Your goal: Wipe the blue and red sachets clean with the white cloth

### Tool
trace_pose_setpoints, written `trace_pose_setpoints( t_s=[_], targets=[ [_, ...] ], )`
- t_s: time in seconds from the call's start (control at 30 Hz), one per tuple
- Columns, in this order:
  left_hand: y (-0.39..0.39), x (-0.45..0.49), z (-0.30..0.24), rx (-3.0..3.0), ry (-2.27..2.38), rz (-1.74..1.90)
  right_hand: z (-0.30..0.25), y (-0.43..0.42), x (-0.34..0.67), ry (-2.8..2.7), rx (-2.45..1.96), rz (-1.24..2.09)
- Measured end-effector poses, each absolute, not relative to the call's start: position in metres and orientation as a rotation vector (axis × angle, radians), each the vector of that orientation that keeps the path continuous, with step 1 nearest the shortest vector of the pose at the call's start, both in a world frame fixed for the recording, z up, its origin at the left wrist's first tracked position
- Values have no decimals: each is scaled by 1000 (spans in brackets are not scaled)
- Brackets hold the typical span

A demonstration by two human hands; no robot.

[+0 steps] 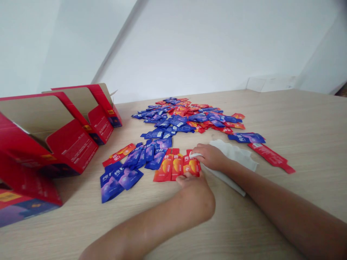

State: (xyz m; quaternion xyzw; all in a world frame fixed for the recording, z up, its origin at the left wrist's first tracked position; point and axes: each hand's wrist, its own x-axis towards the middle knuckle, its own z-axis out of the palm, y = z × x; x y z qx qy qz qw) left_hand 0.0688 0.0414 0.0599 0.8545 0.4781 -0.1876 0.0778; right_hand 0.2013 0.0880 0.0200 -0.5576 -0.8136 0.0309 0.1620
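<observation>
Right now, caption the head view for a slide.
Left hand at the near edge of three red fruit-print sachets; right hand holding a white cloth.

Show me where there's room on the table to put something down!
The biggest bare patch of table is right of the long red packet, toward the white object at the back. Another is between the nearest red box and the left forearm. The middle is crowded: packet pile, orange packets by the left hand, white cloth by the right hand.
</observation>
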Motion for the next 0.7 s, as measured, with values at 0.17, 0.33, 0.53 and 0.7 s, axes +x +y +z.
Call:
trace_pose_setpoints(
  t_s=[0.17,0.33,0.53,0.7],
  targets=[
    [25,68,51,2547,1504,-696,30,76,195,-2309,-1622,-11],
    [17,67,40,2694,1558,-559,32,71,184,-2427,-1442,11],
    [14,69,43,2702,1546,-662,21,85,198,-2323,-1554,59],
    [12,69,40,2757,1614,-612,31,75,192,-2338,-1512,-9]
  ],
)
